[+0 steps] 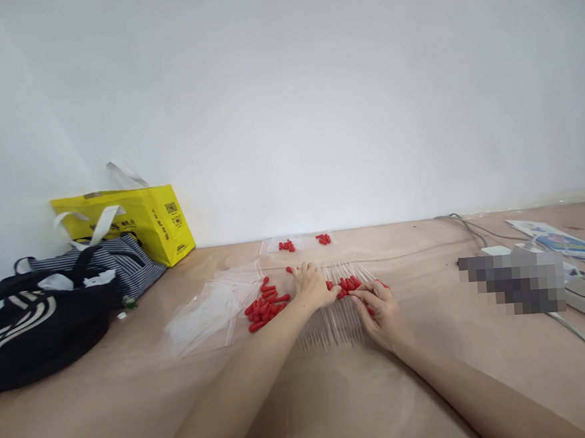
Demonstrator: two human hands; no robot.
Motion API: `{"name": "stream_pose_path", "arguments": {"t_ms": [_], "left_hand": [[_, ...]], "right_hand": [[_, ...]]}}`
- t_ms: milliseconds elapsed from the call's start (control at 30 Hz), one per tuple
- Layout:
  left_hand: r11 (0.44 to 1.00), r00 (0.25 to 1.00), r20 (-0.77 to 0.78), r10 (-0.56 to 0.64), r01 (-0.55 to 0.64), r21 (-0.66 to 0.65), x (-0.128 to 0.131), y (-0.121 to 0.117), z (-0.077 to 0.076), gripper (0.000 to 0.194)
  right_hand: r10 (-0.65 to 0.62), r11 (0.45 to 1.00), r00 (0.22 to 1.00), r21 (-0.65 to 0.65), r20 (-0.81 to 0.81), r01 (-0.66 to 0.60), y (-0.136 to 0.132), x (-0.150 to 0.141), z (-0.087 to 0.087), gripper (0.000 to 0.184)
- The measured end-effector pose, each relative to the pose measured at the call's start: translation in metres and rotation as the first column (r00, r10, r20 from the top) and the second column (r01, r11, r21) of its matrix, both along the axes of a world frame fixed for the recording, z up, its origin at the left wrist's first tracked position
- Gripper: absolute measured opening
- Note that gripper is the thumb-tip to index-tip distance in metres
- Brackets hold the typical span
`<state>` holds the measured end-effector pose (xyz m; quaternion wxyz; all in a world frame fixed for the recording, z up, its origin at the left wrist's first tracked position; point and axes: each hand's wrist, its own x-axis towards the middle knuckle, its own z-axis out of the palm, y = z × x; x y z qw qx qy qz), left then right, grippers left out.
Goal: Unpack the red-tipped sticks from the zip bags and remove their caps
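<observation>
My left hand [311,286] reaches over a spread of thin clear tubes [337,326], its fingers apart. Its fingertips are near a single red bulb [289,269], and its thumb is beside a row of red bulbs [348,284]. At the right edge of that row, my right hand [380,311] pinches thumb and fingers together; what lies between them is too small to make out. More red bulb-shaped pieces [266,307] lie in a loose pile left of my left wrist. My left hand and forearm cover part of the tubes.
Clear plastic bags [204,315] lie left of the pile. Another bag [304,241] with two red clusters is near the wall. A yellow bag [142,219], a striped bag [138,266] and a black bag [54,329] stand left. Cables [466,223] and printed packets [564,240] lie right.
</observation>
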<state>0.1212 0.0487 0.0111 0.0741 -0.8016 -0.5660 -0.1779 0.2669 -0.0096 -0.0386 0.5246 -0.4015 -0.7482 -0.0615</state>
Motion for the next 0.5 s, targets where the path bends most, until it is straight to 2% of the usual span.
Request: {"name": "stream_pose_path", "arguments": {"t_ms": [200, 300, 367, 400, 500], "left_hand": [[0.999, 0.999, -0.014, 0.029, -0.029, -0.018, 0.002, 0.0, 0.001, 0.024], [0.999, 0.999, 0.011, 0.05, -0.05, 0.004, -0.011, -0.015, 0.006, 0.025], [0.999, 0.999, 0.03, 0.031, -0.031, 0.023, -0.029, -0.031, 0.007, 0.022], [0.999, 0.999, 0.042, -0.001, 0.0, 0.034, -0.039, -0.04, 0.006, 0.019], [0.963, 0.96, 0.112, -0.256, 0.243, 0.12, -0.072, -0.069, -0.001, 0.013]], "right_hand": [[0.0, 1.0, 1.0, 0.021, 0.006, 0.0, -0.001, -0.001, 0.001, 0.018], [-0.058, 0.998, 0.997, 0.043, 0.042, 0.056, 0.0, 0.001, 0.0, 0.018], [-0.116, 0.992, 0.989, 0.056, 0.087, 0.112, -0.001, 0.001, 0.001, 0.021], [-0.139, 0.989, 0.983, 0.062, 0.117, 0.132, -0.002, 0.001, 0.003, 0.024], [-0.128, 0.991, 0.957, 0.081, 0.259, 0.111, -0.01, -0.006, 0.008, 0.034]]}}
